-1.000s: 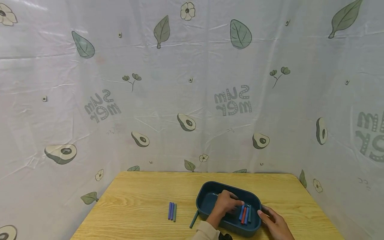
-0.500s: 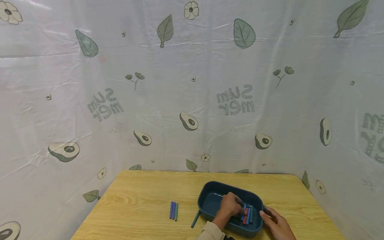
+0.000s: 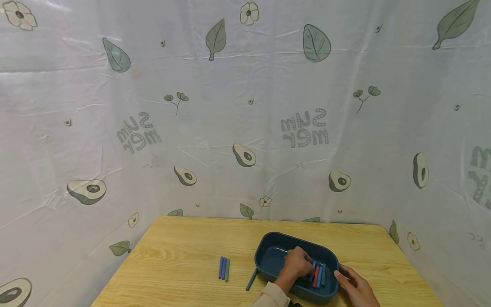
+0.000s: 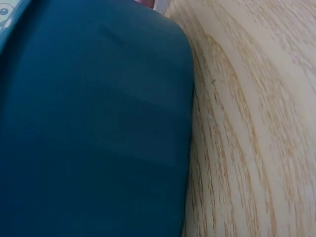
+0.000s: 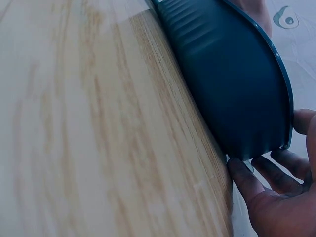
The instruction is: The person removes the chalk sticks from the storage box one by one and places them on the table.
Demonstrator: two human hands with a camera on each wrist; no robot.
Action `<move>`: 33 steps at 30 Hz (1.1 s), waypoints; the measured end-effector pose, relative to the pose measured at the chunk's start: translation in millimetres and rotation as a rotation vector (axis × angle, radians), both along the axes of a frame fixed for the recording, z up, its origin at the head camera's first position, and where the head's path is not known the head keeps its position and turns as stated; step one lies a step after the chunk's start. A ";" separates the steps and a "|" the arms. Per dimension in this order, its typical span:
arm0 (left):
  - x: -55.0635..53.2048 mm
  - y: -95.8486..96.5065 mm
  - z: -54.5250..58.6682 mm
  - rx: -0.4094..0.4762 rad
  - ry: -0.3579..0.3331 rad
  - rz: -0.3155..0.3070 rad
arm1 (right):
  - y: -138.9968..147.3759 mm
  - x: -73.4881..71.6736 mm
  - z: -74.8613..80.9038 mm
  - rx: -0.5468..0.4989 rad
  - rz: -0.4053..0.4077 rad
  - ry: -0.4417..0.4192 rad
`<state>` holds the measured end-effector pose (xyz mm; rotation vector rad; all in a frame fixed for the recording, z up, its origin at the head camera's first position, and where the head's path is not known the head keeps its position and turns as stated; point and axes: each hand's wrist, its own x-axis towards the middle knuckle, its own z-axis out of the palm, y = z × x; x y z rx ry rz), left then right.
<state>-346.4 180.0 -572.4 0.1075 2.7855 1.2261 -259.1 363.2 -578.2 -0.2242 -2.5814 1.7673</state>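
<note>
A dark blue open box stands slantwise on the wooden table, and its smooth outer wall fills much of the left wrist view. Inside its right part lie a red stick, a dark teal stick and blue sticks side by side. My left hand reaches down into the box, fingers bent over a blue stick at the row's left side; its fingertips are mostly hidden. My right hand grips the box's right end, thumb at the rim and fingers against the outside.
On the table, left of the box, two purple sticks and a green one lie in a row. A dark green stick lies close to the box's left end. A patterned curtain hangs behind.
My left hand has lowered and shifted right, its fingers coming over the blue stick at the row's left. My right hand keeps its hold on the box. The head view has turned slightly left.
</note>
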 end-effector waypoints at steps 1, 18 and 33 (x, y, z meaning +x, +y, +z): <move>3.6 -1.0 4.7 0.007 -0.003 0.002 | 0.0 0.0 0.0 -0.001 -0.001 0.001; 32.2 -11.7 34.2 0.472 -0.144 0.012 | 0.6 -0.9 -0.7 0.020 0.004 0.003; 26.7 -37.1 47.6 0.672 -0.245 -0.027 | -0.8 1.4 -0.1 0.024 0.003 0.017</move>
